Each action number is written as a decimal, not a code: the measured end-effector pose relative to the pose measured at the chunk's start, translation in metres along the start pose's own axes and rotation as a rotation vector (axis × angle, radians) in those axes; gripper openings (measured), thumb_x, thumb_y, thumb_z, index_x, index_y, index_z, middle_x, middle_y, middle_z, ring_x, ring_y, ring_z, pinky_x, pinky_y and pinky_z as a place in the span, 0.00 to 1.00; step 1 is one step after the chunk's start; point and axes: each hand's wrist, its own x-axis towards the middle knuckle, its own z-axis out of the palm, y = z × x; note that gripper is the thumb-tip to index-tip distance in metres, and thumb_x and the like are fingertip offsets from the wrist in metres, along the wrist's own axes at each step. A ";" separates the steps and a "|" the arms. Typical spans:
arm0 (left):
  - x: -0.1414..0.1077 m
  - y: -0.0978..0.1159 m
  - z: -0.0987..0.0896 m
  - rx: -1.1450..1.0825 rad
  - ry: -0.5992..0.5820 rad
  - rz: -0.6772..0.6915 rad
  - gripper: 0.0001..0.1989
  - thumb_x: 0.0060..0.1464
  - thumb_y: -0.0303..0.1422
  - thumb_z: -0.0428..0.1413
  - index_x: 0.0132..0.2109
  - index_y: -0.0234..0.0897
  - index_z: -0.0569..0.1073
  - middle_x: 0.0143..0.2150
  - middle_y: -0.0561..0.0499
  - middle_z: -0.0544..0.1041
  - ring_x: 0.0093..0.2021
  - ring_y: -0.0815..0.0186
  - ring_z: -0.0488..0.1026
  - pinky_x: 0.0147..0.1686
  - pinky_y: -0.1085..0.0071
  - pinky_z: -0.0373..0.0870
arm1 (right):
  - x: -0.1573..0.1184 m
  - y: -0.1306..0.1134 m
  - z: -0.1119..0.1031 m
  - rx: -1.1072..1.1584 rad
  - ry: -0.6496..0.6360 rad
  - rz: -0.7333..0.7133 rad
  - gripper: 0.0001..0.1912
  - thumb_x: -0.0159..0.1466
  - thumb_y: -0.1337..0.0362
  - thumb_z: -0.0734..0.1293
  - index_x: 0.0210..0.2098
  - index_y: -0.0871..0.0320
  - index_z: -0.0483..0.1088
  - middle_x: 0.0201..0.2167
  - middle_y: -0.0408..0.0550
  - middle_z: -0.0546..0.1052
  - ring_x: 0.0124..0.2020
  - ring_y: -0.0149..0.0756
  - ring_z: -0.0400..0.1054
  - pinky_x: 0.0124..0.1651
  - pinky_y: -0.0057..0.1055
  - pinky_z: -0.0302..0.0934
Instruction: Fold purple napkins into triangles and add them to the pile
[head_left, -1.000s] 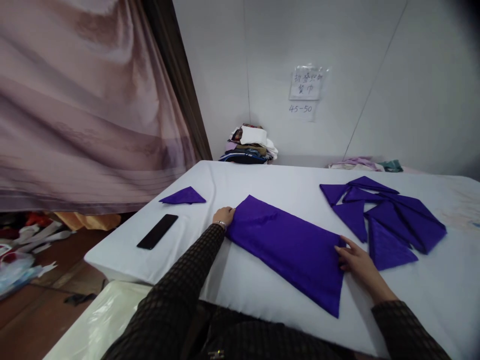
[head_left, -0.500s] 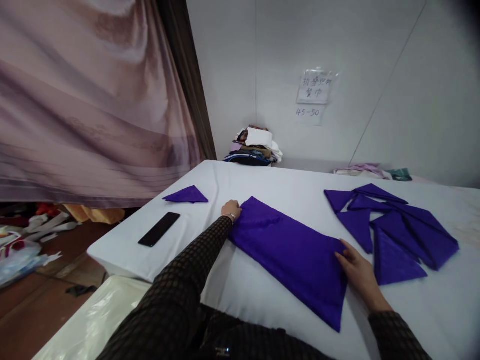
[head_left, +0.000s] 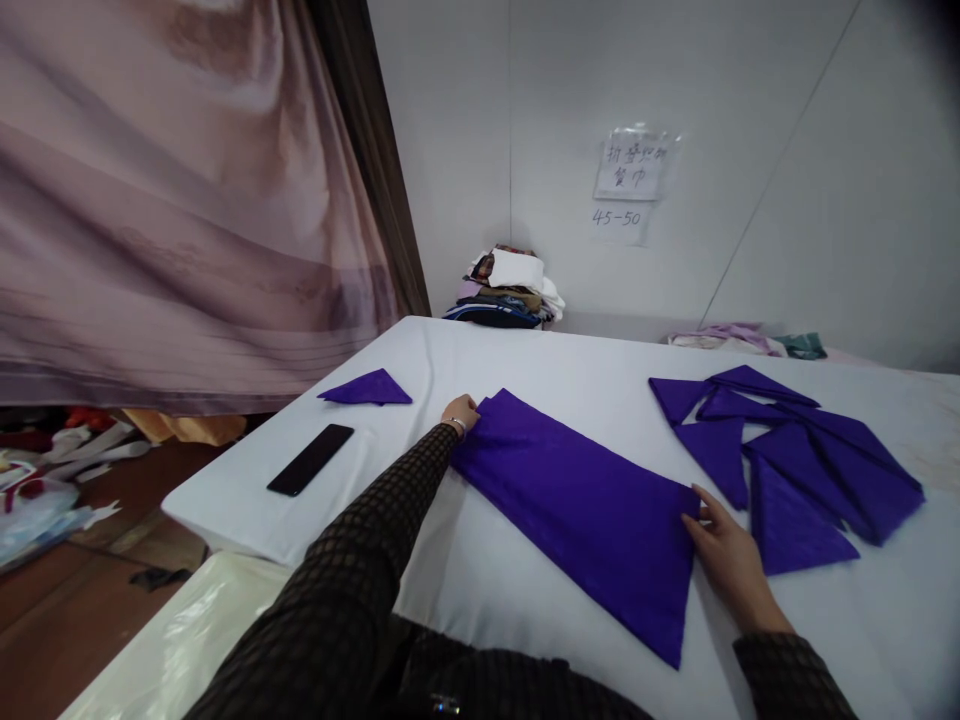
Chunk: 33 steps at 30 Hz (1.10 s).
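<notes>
A purple cloth (head_left: 585,510), folded into a long rectangle, lies slantwise on the white-covered table (head_left: 600,360). My left hand (head_left: 460,411) grips its far left corner, with a bracelet at the wrist. At the cloth's upper right corner, my right hand (head_left: 724,545) pinches the edge between thumb and fingers. Several folded purple cloths (head_left: 795,485) lie in a loose group to the right. One small folded purple triangle (head_left: 371,388) rests on the left part of the table.
A black phone (head_left: 311,460) lies near the table's left edge. Piled clothes (head_left: 510,290) and more fabric (head_left: 731,340) sit beyond the far edge, before a wall with paper signs (head_left: 631,165). A pink curtain (head_left: 187,200) hangs at the left.
My right hand has moved slightly right, with the cloth's corner between its fingers. My left hand has shifted a little to the left and still grips the other corner.
</notes>
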 end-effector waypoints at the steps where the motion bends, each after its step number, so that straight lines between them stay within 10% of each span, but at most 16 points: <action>1: 0.001 0.000 0.001 -0.014 -0.004 0.006 0.12 0.46 0.32 0.61 0.41 0.39 0.74 0.40 0.50 0.78 0.41 0.65 0.74 0.37 0.75 0.66 | 0.000 0.000 0.000 -0.009 0.001 -0.001 0.35 0.53 0.47 0.60 0.55 0.60 0.66 0.31 0.47 0.74 0.23 0.35 0.67 0.28 0.31 0.60; 33: 0.034 0.031 0.011 -0.064 0.012 0.077 0.09 0.52 0.31 0.56 0.39 0.38 0.79 0.39 0.50 0.80 0.38 0.67 0.74 0.36 0.76 0.66 | 0.007 0.005 -0.002 -0.062 0.078 0.039 0.36 0.53 0.49 0.59 0.57 0.61 0.64 0.32 0.50 0.76 0.27 0.41 0.70 0.32 0.34 0.61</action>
